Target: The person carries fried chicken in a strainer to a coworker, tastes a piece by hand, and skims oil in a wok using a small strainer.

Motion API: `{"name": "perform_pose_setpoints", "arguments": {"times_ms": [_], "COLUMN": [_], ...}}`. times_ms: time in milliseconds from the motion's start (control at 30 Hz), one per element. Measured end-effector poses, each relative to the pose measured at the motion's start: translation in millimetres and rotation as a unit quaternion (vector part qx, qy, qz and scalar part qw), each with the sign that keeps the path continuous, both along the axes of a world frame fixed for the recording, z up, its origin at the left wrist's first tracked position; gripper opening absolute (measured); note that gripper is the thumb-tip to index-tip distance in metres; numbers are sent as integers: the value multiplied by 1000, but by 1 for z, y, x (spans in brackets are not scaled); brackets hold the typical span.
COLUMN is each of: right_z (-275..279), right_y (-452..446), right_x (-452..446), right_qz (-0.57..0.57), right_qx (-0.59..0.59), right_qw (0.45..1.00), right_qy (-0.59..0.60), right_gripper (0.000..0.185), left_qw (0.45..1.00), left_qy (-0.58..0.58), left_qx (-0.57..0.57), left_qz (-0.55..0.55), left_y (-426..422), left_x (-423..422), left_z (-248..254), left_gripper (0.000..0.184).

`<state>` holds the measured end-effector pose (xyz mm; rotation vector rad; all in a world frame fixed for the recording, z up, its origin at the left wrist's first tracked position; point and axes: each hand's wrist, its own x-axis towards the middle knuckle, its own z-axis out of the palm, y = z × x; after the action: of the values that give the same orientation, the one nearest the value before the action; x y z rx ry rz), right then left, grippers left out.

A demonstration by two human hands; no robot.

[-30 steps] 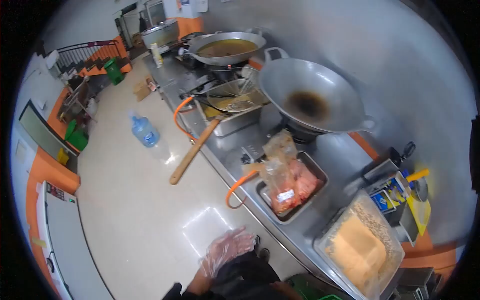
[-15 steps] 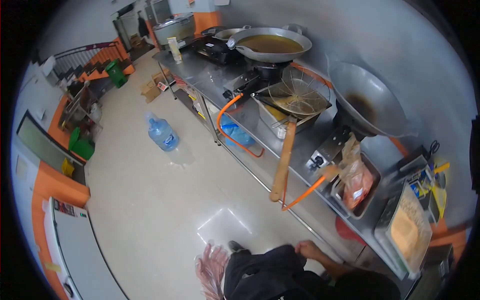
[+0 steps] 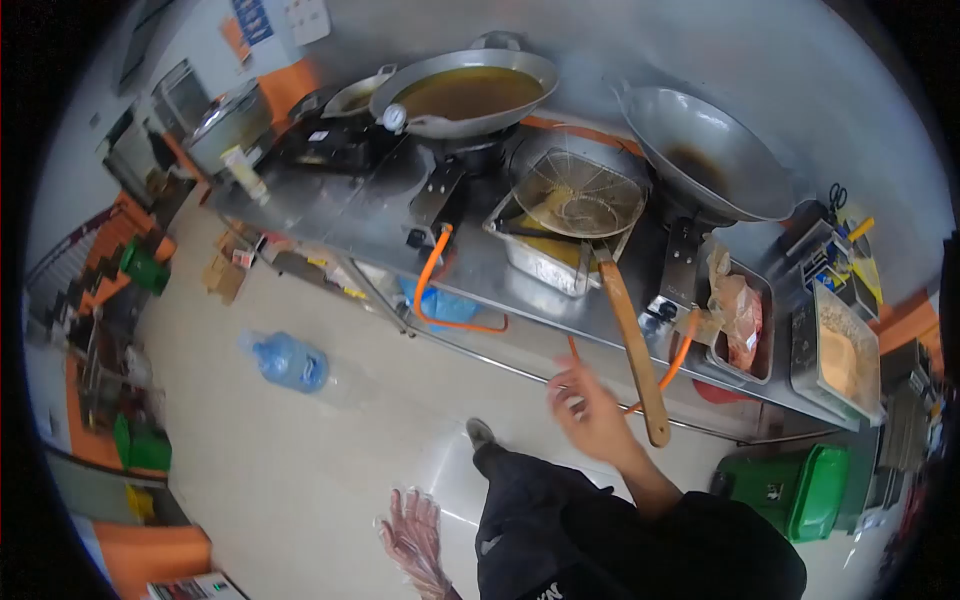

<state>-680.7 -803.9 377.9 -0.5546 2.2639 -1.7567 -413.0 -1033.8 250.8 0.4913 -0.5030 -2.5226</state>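
My left hand [image 3: 410, 530], in a clear plastic glove, hangs low over the floor with its fingers spread and nothing in it. My bare right hand [image 3: 590, 410] is raised in front of the counter, slightly blurred, its fingers curled loosely apart with no object visible in them. Closest to it is the wooden handle [image 3: 632, 350] of a wire strainer [image 3: 583, 195], jutting past the counter edge; a gap shows between hand and handle. The strainer rests over a metal pan [image 3: 545, 265]. Orange gas hoses [image 3: 432, 262] loop in front of the counter.
On the steel counter [image 3: 345, 225] stand a wok of oil [image 3: 470, 92], a darkened wok [image 3: 700, 155], a tray with bagged meat [image 3: 738, 325] and a tray of breading-like crumbs [image 3: 840, 355]. A water jug [image 3: 290, 362] lies on the floor; a green bin [image 3: 785, 485] stands at right.
The view has swung toward the counter, bringing the green bin into sight. My right hand has risen from beside my body toward the strainer's handle. My gloved left hand stays low, fingers spread.
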Motion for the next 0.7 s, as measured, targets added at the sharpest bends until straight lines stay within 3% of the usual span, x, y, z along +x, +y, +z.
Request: {"name": "perform_pose_setpoints", "arguments": {"times_ms": [133, 233, 333, 533, 700], "right_z": [-45, -66, -69, -50, -29], "right_y": [-30, -48, -60, -81, -89], "right_x": [-100, -164, -201, -231, -204], "right_qz": [-217, -300, -384, -315, -355], "right_qx": [147, 47, -105, -271, -196], "right_qw": [960, 952, 898, 863, 883], "right_qy": [96, -49, -187, -286, -235], "right_gripper": [55, 60, 58, 52, 36], "left_qw": [999, 998, 996, 983, 955], "left_qy": [6, -3, -15, -91, -70], "left_qx": [9, -20, -28, 5, 21], "left_qz": [-37, -59, -77, -161, -288], "left_y": [-67, -125, -170, -237, -279], "left_x": [-61, -100, -119, -181, -262], "left_z": [24, 42, 41, 25, 25], "left_gripper": [64, 65, 66, 67, 62]}}
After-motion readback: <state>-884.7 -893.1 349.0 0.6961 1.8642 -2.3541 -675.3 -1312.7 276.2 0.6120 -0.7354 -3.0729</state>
